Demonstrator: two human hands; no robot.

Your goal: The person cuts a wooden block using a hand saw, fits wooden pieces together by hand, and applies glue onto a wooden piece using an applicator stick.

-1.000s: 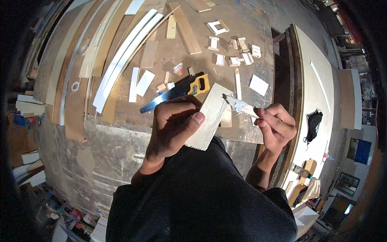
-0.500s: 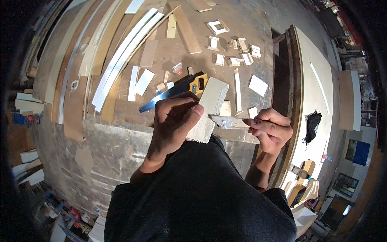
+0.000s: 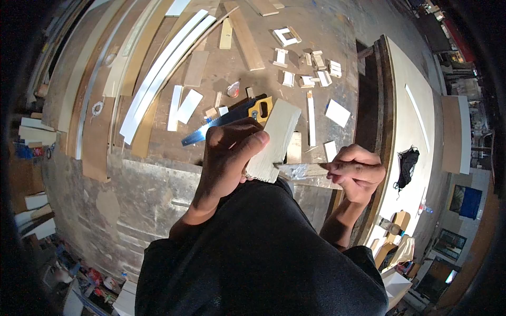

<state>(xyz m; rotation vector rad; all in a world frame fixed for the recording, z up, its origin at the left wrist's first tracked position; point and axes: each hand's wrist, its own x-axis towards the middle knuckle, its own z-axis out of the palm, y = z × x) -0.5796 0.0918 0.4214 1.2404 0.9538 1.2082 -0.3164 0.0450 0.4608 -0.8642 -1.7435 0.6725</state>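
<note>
My left hand (image 3: 234, 150) is closed around a pale wooden board (image 3: 279, 129), held tilted in front of my body with the thumb on its face. The board's lower end looks rough. My right hand (image 3: 359, 171) pinches a thin, flat stick (image 3: 318, 169) between thumb and fingers. A whitish, shiny smear covers the stick's far part, and its tip is at the lower right edge of the board. Whether it touches the edge, I cannot tell. Just behind the left hand, a handsaw (image 3: 224, 124) with a yellow handle lies on the workbench (image 3: 153, 184).
Long white strips (image 3: 163, 79) and brown boards lie on the left of the bench. Small wooden assemblies (image 3: 286, 37) and white offcuts (image 3: 337, 112) are scattered at the back right. On a pale panel (image 3: 416, 116) to the right rests a black tangled item (image 3: 406, 167).
My right hand and the stick have moved slightly down, from the middle of the board's right edge to its lower part. My left hand still grips the board, turned a little.
</note>
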